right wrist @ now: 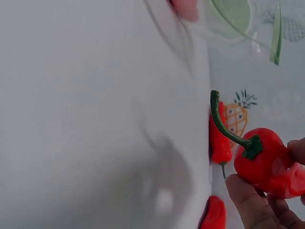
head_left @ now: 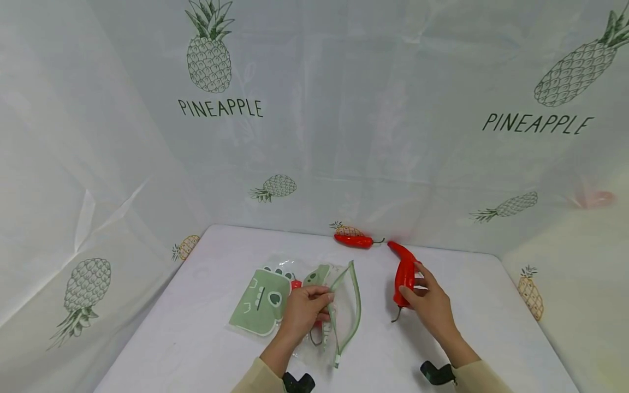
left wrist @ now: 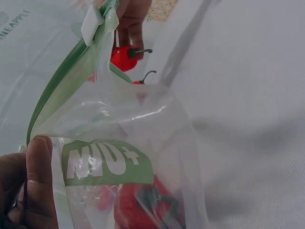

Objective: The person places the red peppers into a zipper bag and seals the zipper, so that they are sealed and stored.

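Observation:
My left hand [head_left: 304,308] pinches the rim of a clear zip bag [left wrist: 167,129] with green edging and a green cartoon print. Its mouth gapes toward the right. Through the plastic a red pepper [left wrist: 138,205] with a green stem shows in the left wrist view. In my right hand [head_left: 432,305] is a red chili pepper [right wrist: 262,157], gripped between thumb and fingers, its curved green stem pointing away from the palm. The bag's mouth and this pepper are apart, with white table between them.
Another red chili pepper [head_left: 354,240] lies along the table's back edge. Part of a red pepper [right wrist: 214,214] shows low in the right wrist view. Left of my left hand is a green cartoon-printed flap [head_left: 260,305]. A pineapple-printed sheet [head_left: 363,136] hangs behind the white table [head_left: 187,338].

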The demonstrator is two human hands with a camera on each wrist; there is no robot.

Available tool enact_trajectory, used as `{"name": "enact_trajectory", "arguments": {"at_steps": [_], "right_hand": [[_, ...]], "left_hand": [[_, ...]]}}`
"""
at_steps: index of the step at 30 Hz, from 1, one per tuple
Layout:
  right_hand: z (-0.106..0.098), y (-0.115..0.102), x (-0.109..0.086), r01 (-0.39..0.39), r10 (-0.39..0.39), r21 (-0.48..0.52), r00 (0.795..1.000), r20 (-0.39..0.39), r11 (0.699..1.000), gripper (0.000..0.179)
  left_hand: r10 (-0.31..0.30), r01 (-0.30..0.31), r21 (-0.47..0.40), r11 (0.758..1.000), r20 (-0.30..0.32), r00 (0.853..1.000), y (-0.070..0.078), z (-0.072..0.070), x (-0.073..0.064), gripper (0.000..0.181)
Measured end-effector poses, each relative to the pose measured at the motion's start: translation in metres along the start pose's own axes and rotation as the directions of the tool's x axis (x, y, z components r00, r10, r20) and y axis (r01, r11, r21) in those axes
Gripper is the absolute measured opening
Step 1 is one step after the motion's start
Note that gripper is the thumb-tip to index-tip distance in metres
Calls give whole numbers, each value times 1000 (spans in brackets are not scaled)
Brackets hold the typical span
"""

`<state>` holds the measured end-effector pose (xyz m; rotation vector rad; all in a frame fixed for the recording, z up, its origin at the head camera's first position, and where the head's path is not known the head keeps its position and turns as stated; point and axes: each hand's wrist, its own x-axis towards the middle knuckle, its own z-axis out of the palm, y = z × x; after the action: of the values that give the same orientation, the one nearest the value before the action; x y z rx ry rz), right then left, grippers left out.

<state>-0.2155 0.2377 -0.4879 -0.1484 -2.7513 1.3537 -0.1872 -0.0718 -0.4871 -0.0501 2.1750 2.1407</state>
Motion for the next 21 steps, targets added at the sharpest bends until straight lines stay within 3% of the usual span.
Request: {"name": "enact_trajectory", "arguments": {"at_steps": [10,21], "right_hand": [[13,-19,-13,26,-27,61,999,20,998,81],[30,-43,-32,-6,-1,144,999,52,990,80]], "left_hand": [[-3,3,7,1000,8,1000,2,1,0,26],[13,-13,32,999,0,1000,3,5,-1,26]]}}
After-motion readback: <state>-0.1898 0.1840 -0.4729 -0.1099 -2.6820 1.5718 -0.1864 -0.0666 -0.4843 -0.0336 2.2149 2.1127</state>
